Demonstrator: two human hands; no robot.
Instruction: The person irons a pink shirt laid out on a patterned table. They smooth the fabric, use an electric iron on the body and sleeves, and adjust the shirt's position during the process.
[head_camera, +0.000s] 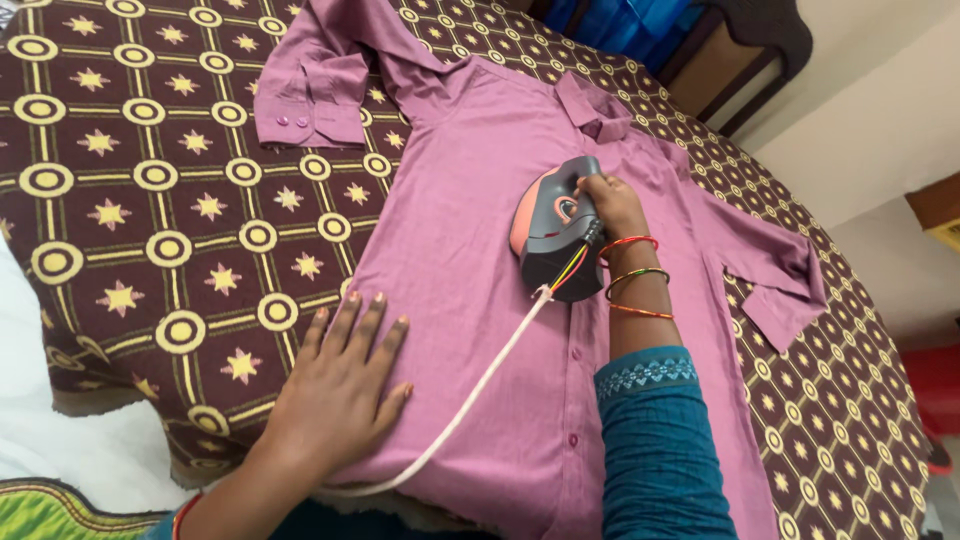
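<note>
Right hand (607, 203) clenched around the handle of the iron (553, 228), which sits flat on the chest of the purple shirt (480, 300), just left of the button strip. Left hand (340, 385) released, palm down, fingers spread, pressing the shirt's lower edge near its side seam; it grasps nothing. The pale cord (470, 400) runs from the iron's heel down across the cloth toward the person.

Shirt lies front up, buttoned, on a patterned cloth (150, 200), brown with yellow rings and stars. One sleeve (310, 90) is folded near the collar; the other sleeve (770, 270) is spread to the far side.

Progress, judged: the body panel looks mostly smooth around the iron; the sleeves and collar show creases and appear not yet pressed.

No packages, labels or signs in view.
</note>
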